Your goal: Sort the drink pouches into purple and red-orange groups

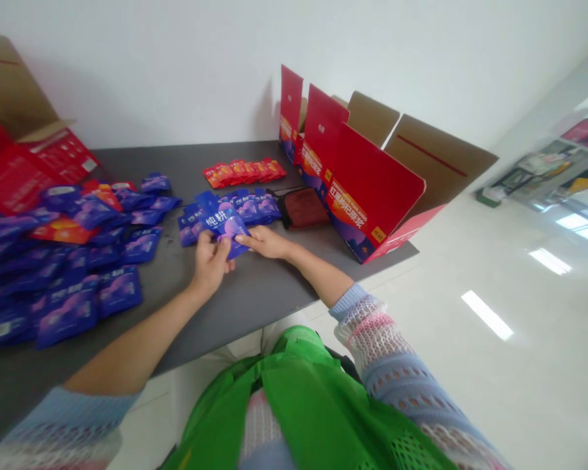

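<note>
Near the middle of the grey table [269,284], my left hand [212,262] and my right hand [267,242] both grip one blue-purple packet [225,224] with white lettering. The left fingers and thumb pinch its lower edge; the right thumb presses on its lower right part. Just behind the held packet lies a row of blue packets [247,207], partly hidden by it. Farther back, a row of overlapping red-orange packets [245,172] rests on the table. A dark reddish-brown pouch [304,207] is to the right of the blue row.
A large pile of blue packets [68,300], with a few red-orange ones [66,230], covers the left side. Behind it stands an open red carton [63,156]. Several open red cartons [367,189] line the right end. A white wall [176,72] rises behind the table.
</note>
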Demonstrator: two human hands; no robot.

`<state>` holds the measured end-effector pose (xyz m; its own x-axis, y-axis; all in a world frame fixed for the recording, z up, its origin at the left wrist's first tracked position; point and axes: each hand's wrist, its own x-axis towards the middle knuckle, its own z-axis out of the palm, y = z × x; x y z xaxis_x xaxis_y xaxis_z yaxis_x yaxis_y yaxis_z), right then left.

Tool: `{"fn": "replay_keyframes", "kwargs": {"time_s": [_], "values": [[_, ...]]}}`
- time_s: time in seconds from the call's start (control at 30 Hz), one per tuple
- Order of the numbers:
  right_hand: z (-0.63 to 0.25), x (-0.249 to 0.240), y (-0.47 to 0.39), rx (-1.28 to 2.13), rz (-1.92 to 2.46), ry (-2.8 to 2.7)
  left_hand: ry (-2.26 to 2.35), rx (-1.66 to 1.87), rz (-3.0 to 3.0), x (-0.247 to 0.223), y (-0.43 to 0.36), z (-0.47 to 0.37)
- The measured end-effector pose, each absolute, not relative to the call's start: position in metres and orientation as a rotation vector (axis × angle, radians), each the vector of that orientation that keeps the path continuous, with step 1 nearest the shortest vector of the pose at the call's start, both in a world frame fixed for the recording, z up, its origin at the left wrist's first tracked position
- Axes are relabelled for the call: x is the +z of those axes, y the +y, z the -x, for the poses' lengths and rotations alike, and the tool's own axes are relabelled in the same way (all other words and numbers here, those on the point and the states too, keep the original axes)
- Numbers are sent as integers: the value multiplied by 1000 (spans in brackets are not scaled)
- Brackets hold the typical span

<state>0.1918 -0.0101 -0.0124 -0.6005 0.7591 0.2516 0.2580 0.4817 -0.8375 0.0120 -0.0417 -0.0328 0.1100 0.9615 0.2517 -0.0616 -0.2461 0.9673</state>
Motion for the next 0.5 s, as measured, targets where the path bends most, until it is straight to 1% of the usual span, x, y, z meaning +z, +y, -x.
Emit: {"fn": "replay_keyframes", "kwargs": {"time_s": [0.23,0.33,0.5], "values": [[-194,-15,-13,1243,890,-2200,1198,1298,-1643,-39,-23,7],[-191,-19,-14,1257,989,-2071,1237,1234,-1775,-32,-30,6],[-186,-20,-13,1310,1084,-1833,1147,1044,-1836,-32,-36,3]]}}
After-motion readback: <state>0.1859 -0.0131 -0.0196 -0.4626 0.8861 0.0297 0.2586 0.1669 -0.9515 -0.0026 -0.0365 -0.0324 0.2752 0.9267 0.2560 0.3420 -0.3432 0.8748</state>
